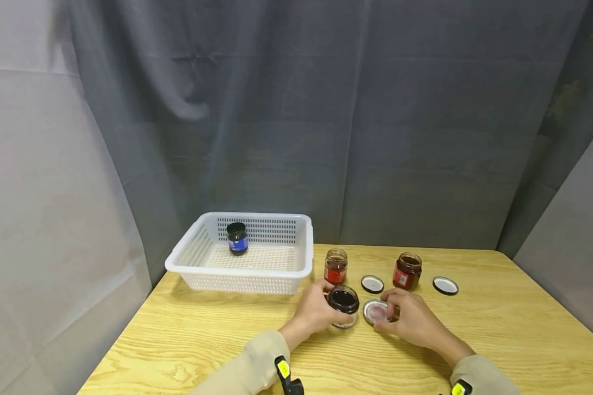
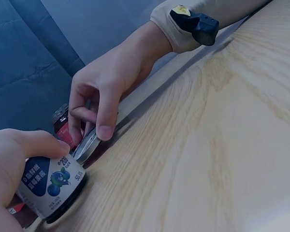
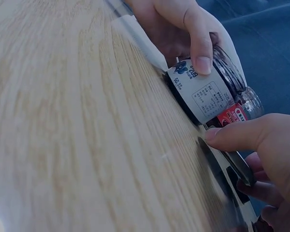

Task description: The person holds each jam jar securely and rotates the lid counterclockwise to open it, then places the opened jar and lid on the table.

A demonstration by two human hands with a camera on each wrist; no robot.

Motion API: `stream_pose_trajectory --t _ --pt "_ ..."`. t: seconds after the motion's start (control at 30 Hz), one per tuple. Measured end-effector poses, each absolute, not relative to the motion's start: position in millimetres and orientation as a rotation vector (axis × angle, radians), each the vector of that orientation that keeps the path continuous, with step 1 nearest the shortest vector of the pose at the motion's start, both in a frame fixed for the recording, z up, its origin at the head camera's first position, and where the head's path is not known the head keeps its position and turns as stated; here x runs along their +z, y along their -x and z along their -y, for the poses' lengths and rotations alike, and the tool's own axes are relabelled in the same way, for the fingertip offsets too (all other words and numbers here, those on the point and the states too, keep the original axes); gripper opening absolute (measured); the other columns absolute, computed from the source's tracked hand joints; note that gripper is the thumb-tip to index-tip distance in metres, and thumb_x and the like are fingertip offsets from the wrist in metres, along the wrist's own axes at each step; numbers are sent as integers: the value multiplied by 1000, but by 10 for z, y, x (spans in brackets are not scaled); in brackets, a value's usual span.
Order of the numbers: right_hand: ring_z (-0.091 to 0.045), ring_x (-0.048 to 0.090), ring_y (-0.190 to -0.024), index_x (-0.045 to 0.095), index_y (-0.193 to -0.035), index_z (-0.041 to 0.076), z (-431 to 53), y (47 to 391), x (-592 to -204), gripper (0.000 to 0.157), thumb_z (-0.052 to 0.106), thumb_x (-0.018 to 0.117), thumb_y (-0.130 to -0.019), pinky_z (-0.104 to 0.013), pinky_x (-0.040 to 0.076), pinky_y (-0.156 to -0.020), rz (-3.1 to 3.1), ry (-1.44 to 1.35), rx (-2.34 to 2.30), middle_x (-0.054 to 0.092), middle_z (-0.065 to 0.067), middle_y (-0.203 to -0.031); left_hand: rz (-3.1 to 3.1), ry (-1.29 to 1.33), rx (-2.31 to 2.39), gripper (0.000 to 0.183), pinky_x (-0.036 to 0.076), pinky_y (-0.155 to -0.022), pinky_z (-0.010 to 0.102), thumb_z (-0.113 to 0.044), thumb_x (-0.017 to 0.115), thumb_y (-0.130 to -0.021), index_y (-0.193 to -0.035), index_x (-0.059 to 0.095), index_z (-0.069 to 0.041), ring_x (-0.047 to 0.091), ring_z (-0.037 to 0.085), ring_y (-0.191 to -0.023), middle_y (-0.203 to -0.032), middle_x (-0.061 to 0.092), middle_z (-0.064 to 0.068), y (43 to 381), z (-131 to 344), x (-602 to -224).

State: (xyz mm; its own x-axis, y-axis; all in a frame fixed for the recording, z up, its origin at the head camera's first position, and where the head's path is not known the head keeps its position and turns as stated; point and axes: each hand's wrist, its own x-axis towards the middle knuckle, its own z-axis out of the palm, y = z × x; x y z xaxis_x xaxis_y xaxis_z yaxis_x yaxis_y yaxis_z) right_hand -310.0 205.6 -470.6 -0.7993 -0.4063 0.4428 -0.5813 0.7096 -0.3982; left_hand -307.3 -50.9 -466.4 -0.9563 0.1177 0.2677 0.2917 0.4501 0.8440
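Left grip (image 1: 312, 310) curls snugly round a dark jar (image 1: 343, 298) on the worktop (image 1: 217, 340); right grip (image 1: 414, 321) pinches a lid (image 1: 375, 312) just beside it. Lid work seems the step now; the next move needs a still jar. One red-labelled jar (image 1: 335, 273) stands beyond the left grip.

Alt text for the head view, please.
A person's left hand grips an open jam jar at a wooden table; the right hand pinches a lid beside it. Beyond are two open red-labelled jars and two upturned lids, with a blue-labelled jar in a white basket at left.
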Motion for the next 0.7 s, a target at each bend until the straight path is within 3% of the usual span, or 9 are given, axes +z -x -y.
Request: stream_pose_trajectory --t 0.47,0.6,0.7 --pt "-19 62 -92 52 -72 19 -2057 3098 -4687 42 18 95 -73 -34 48 -72 2619 -832 729 70 -10 -113 2617 310 -1311 61 51 -83 36 -32 103 -55 -98 64 -16 60 16 -88 -91 64 -8 2993 448 -4621" --pt "-14 57 -83 61 -83 18 -2061 3087 -4683 35 19 95 -73 -32 48 -70 2640 -837 741 68 0 -101 2617 308 -1282 61 50 -84 37 -34 103 -54 -98 64 -16 60 17 -89 -90 64 -9 2985 443 -4619" --pt "-14 59 -84 68 -98 15 -2060 3082 -4681 38 20 95 -73 -35 51 -72 2647 -851 745 65 5 -97 2619 309 -1271 62 49 -85 38 -36 103 -55 -99 64 -16 60 18 -91 -91 64 -9 2983 443 -4621"
